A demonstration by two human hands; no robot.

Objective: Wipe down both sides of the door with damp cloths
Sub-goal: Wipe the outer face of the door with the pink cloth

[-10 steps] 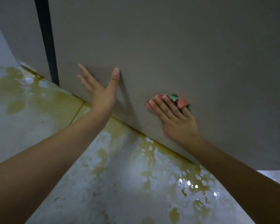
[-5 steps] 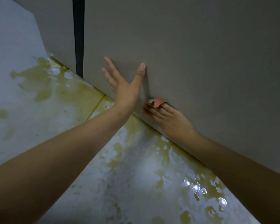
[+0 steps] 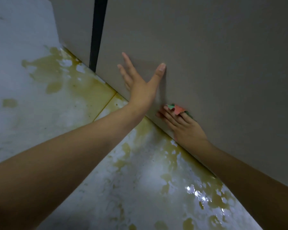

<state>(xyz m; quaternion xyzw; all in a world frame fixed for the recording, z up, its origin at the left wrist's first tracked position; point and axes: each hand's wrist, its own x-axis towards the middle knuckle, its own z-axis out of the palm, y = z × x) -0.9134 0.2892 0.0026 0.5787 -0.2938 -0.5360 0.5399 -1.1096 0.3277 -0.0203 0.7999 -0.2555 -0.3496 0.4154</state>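
The door [image 3: 206,55] is filling the frame from twelve to three o'clock, its bottom edge running down toward five. The floor [image 3: 123,188] below is lying wet and stained yellow, with a glare patch at five o'clock; you are leaning in low over it, so a slipping foot could throw your weight onto the panel. Your left hand [image 3: 140,90] is spreading flat against the door at centre, fingers straight, bracing it; if the door is swinging freely, that push could shift it. Your right hand [image 3: 184,128], at four o'clock from the left, is pressing the cloth [image 3: 177,109] against the door's lowest strip. Wiping lower risks dragging it through the dirty floor water and smearing the door.
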